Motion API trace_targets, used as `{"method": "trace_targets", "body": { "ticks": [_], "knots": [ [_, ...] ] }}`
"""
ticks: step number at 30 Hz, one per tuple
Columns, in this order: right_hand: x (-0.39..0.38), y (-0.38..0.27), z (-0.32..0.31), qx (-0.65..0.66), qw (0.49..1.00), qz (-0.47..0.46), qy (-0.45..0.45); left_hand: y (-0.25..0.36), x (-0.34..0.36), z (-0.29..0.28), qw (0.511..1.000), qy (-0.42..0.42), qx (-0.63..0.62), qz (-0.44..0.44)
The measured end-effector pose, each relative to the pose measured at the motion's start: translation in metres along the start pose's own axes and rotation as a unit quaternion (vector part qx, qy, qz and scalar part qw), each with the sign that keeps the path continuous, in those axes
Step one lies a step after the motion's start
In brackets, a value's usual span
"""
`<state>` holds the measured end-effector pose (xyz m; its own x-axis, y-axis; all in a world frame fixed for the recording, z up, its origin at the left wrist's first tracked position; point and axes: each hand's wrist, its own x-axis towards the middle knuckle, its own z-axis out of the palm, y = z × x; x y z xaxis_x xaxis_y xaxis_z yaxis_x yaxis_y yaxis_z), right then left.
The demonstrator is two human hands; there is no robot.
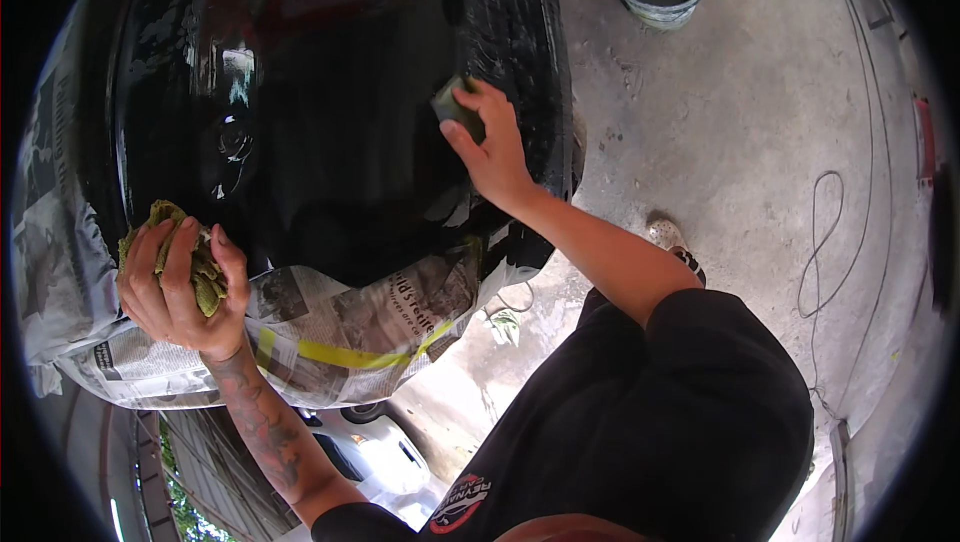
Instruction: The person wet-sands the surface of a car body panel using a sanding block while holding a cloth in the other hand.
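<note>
by the right hand (495,142), a dull green block (450,107) is pinched between thumb and fingers; it appears to be laid against the glossy black panel (340,122), near the panel's right side. a crumpled yellow-green cloth (208,294) is gripped under the curled fingers of the left hand (175,287), at the panel's near left corner, well apart from the block. newspaper (340,312) is spread to the right of the left hand and below it, and yellow tape (350,354) is run across it, so the masking is judged to be done. the panel is judged to be partly worked: pale, wet-looking streaks (500,2) are seen beyond the right hand, while the stretch between the hands is mostly dark and shiny. whether that stretch has been rubbed cannot be told. the streaks are not yet cleared, nor is the newspaper removed. a bucket (655,17) is set on the floor (700,112), well beyond the right hand and to its right.
</note>
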<state>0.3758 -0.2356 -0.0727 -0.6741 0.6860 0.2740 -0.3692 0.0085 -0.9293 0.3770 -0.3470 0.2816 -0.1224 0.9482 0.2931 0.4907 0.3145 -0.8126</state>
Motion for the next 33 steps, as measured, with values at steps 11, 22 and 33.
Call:
{"method": "trace_targets", "body": {
  "ticks": [11,22,33],
  "knots": [
    [0.050,0.026,0.002,0.015,0.999,0.031,0.012,-0.001,-0.003,0.002,1.000,0.001,0.002,0.002],
    [0.196,0.089,0.001,0.044,0.994,0.093,0.040,0.000,0.005,0.009,0.999,0.018,-0.024,0.027],
    [-0.059,0.032,-0.041,0.041,0.991,0.009,-0.126,-0.006,-0.004,0.013,0.998,0.027,-0.013,0.049]
  ]
}}
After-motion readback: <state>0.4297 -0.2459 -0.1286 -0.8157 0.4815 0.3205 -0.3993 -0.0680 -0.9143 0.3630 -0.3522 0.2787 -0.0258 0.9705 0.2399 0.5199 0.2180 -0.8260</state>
